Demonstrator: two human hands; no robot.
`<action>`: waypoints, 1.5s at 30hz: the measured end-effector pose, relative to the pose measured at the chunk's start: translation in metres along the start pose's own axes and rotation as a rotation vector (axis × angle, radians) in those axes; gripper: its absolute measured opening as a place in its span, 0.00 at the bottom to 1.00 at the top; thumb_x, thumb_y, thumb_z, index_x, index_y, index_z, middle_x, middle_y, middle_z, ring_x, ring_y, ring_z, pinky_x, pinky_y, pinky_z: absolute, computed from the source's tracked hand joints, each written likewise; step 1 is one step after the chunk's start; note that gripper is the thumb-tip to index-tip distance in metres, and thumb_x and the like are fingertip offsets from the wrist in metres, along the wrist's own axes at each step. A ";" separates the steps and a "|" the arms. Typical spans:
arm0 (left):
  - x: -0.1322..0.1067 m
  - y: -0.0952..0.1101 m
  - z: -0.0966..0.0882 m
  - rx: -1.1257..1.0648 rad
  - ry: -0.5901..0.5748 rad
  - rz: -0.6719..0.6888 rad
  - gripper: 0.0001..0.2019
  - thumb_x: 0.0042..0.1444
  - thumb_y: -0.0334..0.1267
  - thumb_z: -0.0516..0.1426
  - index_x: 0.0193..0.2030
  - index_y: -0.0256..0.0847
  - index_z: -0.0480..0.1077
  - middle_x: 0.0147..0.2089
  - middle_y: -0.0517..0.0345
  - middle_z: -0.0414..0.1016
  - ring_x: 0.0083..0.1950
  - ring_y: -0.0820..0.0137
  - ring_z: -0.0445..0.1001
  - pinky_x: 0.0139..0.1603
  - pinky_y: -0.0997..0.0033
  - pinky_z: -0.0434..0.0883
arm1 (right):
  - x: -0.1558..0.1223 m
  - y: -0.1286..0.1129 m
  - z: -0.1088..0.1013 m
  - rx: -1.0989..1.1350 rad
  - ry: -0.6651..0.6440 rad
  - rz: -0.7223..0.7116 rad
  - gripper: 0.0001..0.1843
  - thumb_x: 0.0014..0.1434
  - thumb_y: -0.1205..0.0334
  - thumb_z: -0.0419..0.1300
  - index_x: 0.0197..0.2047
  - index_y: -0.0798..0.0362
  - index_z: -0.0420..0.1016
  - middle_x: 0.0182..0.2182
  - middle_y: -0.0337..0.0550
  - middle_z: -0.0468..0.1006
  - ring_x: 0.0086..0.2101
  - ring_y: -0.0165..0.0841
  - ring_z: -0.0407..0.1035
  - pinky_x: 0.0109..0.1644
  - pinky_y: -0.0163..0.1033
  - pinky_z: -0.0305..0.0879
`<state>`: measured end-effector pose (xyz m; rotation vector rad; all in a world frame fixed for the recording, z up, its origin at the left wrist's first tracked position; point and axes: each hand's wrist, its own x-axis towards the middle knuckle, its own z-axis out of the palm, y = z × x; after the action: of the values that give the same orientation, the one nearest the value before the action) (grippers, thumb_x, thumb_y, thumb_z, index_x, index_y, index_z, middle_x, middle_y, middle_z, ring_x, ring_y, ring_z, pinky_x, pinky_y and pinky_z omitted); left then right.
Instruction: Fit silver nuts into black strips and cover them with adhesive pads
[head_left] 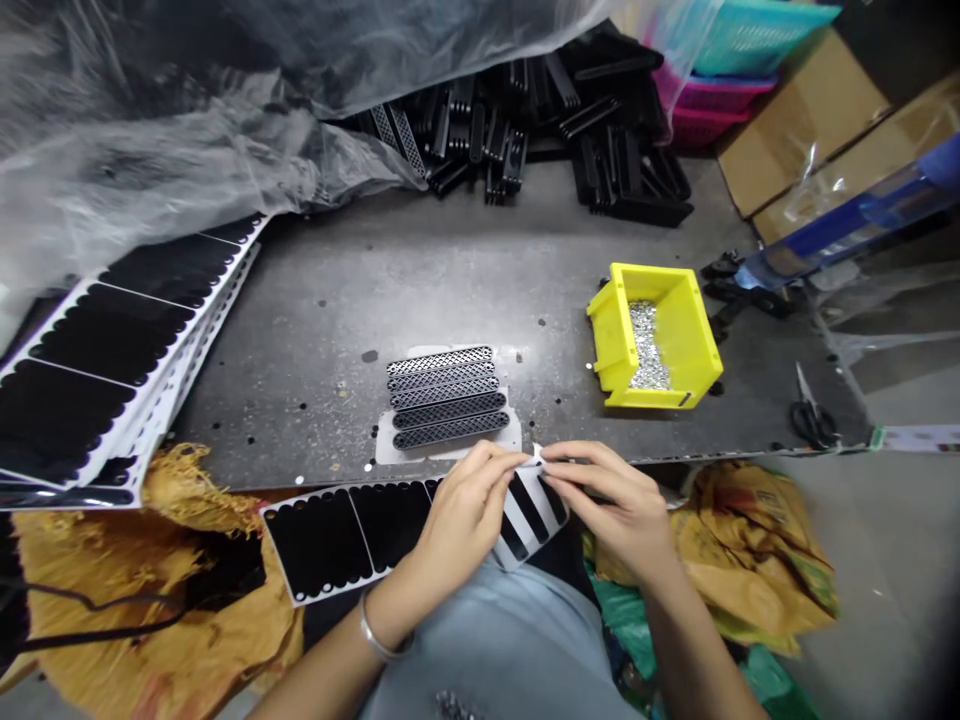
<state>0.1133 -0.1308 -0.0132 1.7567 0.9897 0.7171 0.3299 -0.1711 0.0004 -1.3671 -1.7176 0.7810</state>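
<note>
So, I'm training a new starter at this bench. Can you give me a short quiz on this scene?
1. What lies inside the yellow plastic bin?
2. True or false: the scissors lie to the left of the perforated strips.
3. Which has the metal bangle at its wrist, the left hand or the right hand, both working at the black-striped sheet?

Key: 1. Small silver pieces. 2. False, they lie to the right. 3. The left hand.

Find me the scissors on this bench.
In the head view, the scissors lie at the right end of the grey metal bench, to the right of the yellow plastic bin.
</note>
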 end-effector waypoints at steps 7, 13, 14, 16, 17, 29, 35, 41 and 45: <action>0.000 -0.008 0.003 0.197 0.128 0.130 0.17 0.72 0.29 0.50 0.64 0.40 0.69 0.49 0.49 0.75 0.47 0.66 0.77 0.48 0.66 0.73 | 0.010 -0.003 -0.042 0.456 0.299 0.135 0.08 0.68 0.63 0.63 0.48 0.42 0.79 0.46 0.41 0.77 0.32 0.32 0.79 0.40 0.44 0.81; -0.015 -0.004 -0.035 0.382 0.369 0.091 0.05 0.69 0.34 0.59 0.49 0.44 0.74 0.46 0.57 0.80 0.49 0.66 0.77 0.54 0.64 0.66 | 0.061 -0.023 0.027 -0.159 -0.030 -0.185 0.22 0.68 0.69 0.62 0.64 0.47 0.74 0.48 0.48 0.77 0.46 0.36 0.75 0.49 0.43 0.75; -0.019 -0.007 -0.048 0.389 0.447 0.014 0.02 0.69 0.35 0.59 0.45 0.44 0.75 0.43 0.59 0.80 0.46 0.67 0.76 0.53 0.64 0.66 | 0.069 -0.025 0.041 -0.197 -0.086 -0.269 0.23 0.69 0.69 0.60 0.66 0.49 0.72 0.48 0.48 0.79 0.46 0.35 0.76 0.49 0.43 0.74; -0.024 -0.016 -0.071 0.386 0.537 -0.148 0.03 0.68 0.37 0.60 0.43 0.46 0.75 0.39 0.62 0.80 0.42 0.68 0.75 0.51 0.64 0.65 | 0.083 -0.026 0.063 -0.249 -0.138 -0.418 0.18 0.70 0.68 0.61 0.61 0.53 0.75 0.47 0.48 0.82 0.43 0.35 0.76 0.46 0.43 0.71; -0.026 -0.021 -0.080 0.371 0.534 -0.211 0.04 0.68 0.38 0.59 0.44 0.47 0.76 0.39 0.63 0.81 0.41 0.67 0.76 0.51 0.64 0.65 | 0.088 -0.025 0.072 -0.276 -0.145 -0.475 0.13 0.70 0.67 0.61 0.57 0.53 0.78 0.45 0.48 0.83 0.42 0.35 0.75 0.43 0.42 0.70; -0.021 -0.032 -0.089 0.115 0.403 -0.363 0.09 0.67 0.41 0.58 0.37 0.48 0.79 0.34 0.64 0.82 0.41 0.66 0.76 0.51 0.61 0.64 | 0.107 -0.030 0.092 -0.356 -0.250 -0.546 0.07 0.70 0.62 0.62 0.45 0.54 0.82 0.43 0.46 0.84 0.39 0.35 0.69 0.40 0.40 0.66; -0.021 -0.036 -0.088 0.148 0.420 -0.395 0.07 0.63 0.43 0.61 0.35 0.48 0.79 0.33 0.64 0.81 0.37 0.67 0.75 0.49 0.62 0.64 | 0.101 -0.032 0.088 -0.439 -0.246 -0.568 0.09 0.70 0.61 0.61 0.48 0.54 0.82 0.45 0.48 0.84 0.40 0.36 0.72 0.40 0.42 0.68; -0.020 -0.037 -0.090 0.168 0.405 -0.402 0.09 0.63 0.45 0.61 0.33 0.46 0.79 0.32 0.62 0.81 0.36 0.66 0.74 0.48 0.61 0.65 | 0.084 -0.020 0.040 -0.185 -0.211 -0.125 0.11 0.69 0.62 0.63 0.53 0.50 0.81 0.43 0.46 0.80 0.41 0.34 0.76 0.43 0.41 0.75; -0.019 -0.037 -0.091 0.167 0.406 -0.418 0.10 0.62 0.46 0.61 0.33 0.46 0.78 0.32 0.61 0.81 0.36 0.65 0.75 0.46 0.61 0.66 | 0.083 -0.007 0.033 -0.052 -0.159 -0.073 0.08 0.68 0.66 0.62 0.47 0.50 0.82 0.38 0.43 0.80 0.36 0.31 0.74 0.37 0.38 0.72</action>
<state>0.0187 -0.0987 -0.0155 1.4931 1.6751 0.7469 0.2891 -0.0920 0.0066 -1.2982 -1.9126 0.8281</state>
